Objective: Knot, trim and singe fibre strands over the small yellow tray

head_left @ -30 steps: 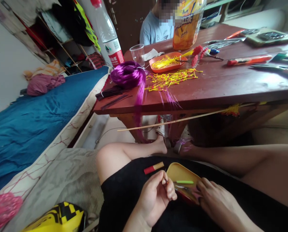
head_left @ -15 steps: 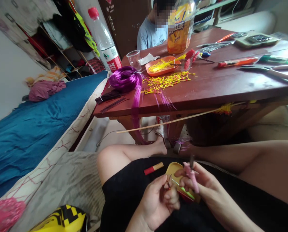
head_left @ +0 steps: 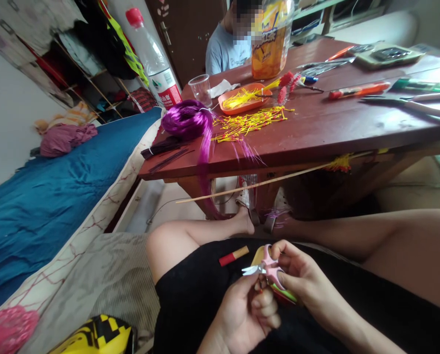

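Observation:
My right hand [head_left: 301, 278] is closed around small pink thread snips [head_left: 266, 268], blades pointing left over my lap. Just below them my left hand [head_left: 251, 309] is curled in a pinch on something tiny that I cannot make out. Both hands hover over a yellow tray [head_left: 258, 255] resting on my black skirt; a green stick [head_left: 288, 295] peeks from under my right hand. A red-and-tan stick [head_left: 233, 256] lies on the skirt to the left.
A red wooden table [head_left: 315, 132] ahead carries a purple thread bundle [head_left: 188, 120], yellow stamen pieces [head_left: 249, 123], an orange dish [head_left: 242, 98], a cup, bottles and tools. A long thin stick [head_left: 256, 184] juts out under it. Another person sits beyond. A blue bed [head_left: 50, 196] lies left.
My right hand lifted the pink snips from the tray and turned them so the blades point left above my left hand. The view shifted slightly.

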Action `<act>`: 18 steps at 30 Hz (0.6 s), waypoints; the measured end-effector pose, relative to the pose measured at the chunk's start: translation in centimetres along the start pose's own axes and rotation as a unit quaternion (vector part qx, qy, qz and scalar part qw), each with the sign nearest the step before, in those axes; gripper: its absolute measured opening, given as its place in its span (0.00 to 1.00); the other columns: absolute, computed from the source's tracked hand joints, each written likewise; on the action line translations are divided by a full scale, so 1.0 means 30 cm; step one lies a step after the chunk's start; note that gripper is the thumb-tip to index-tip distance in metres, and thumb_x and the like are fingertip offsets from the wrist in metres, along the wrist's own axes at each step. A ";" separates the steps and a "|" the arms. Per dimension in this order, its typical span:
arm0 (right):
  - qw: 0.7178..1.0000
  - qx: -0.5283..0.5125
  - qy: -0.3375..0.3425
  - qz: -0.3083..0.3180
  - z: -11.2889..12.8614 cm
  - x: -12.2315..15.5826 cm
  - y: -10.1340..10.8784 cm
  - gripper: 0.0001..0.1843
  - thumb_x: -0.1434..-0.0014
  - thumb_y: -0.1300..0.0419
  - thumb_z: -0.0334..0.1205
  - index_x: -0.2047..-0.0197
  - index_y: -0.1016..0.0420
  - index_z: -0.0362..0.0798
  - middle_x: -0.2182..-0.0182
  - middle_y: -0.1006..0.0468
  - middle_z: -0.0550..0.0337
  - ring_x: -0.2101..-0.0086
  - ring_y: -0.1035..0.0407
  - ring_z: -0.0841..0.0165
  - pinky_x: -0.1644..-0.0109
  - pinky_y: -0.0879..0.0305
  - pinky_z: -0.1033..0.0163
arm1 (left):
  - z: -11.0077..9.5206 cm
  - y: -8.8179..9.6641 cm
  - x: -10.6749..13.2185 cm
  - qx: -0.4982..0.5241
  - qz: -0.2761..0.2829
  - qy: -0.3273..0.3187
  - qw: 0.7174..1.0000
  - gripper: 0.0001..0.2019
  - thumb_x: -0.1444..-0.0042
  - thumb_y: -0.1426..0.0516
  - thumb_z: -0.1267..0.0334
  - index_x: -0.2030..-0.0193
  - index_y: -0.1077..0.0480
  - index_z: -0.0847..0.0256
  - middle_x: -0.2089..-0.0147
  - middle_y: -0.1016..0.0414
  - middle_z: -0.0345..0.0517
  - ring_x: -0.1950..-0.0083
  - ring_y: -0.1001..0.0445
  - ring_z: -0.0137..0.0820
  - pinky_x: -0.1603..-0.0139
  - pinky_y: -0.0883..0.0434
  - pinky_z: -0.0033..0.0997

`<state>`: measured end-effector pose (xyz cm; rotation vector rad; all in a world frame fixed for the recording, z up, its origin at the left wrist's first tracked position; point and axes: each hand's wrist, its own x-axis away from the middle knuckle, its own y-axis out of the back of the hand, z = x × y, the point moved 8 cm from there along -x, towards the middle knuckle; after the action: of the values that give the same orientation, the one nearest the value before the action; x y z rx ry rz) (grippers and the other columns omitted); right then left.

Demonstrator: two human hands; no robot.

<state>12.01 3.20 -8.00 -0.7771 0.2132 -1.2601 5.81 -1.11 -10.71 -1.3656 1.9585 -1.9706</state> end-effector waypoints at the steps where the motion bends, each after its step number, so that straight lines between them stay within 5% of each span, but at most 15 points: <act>1: 1.000 0.003 -0.003 -0.001 0.003 -0.001 -0.001 0.15 0.56 0.31 0.38 0.73 0.36 0.49 0.76 0.28 0.66 0.77 0.35 0.74 0.76 0.42 0.71 | 0.000 0.000 0.002 -0.001 -0.003 -0.002 1.000 0.18 0.57 0.36 0.59 0.79 0.43 0.62 0.88 0.48 0.28 0.84 0.60 0.18 0.81 0.55 0.18; 11: 0.999 0.033 -0.023 0.017 -0.012 -0.001 0.008 0.17 0.55 0.31 0.38 0.72 0.38 0.48 0.76 0.30 0.66 0.76 0.38 0.75 0.73 0.44 0.70 | -0.011 0.009 0.003 -0.029 -0.019 -0.022 0.999 0.18 0.58 0.36 0.60 0.80 0.44 0.62 0.88 0.51 0.27 0.84 0.61 0.17 0.82 0.55 0.18; 18: 0.997 0.042 -0.056 0.037 -0.033 0.005 -0.012 0.19 0.52 0.33 0.43 0.72 0.41 0.48 0.78 0.33 0.69 0.81 0.49 0.81 0.81 0.56 0.74 | -0.048 0.035 0.014 -0.126 -0.085 -0.092 0.984 0.18 0.57 0.37 0.52 0.75 0.39 0.62 0.88 0.53 0.26 0.85 0.60 0.17 0.81 0.57 0.20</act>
<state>11.24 2.63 -8.46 -0.7582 0.0962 -1.1452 4.14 -0.46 -11.09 -1.7570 2.1227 -1.6253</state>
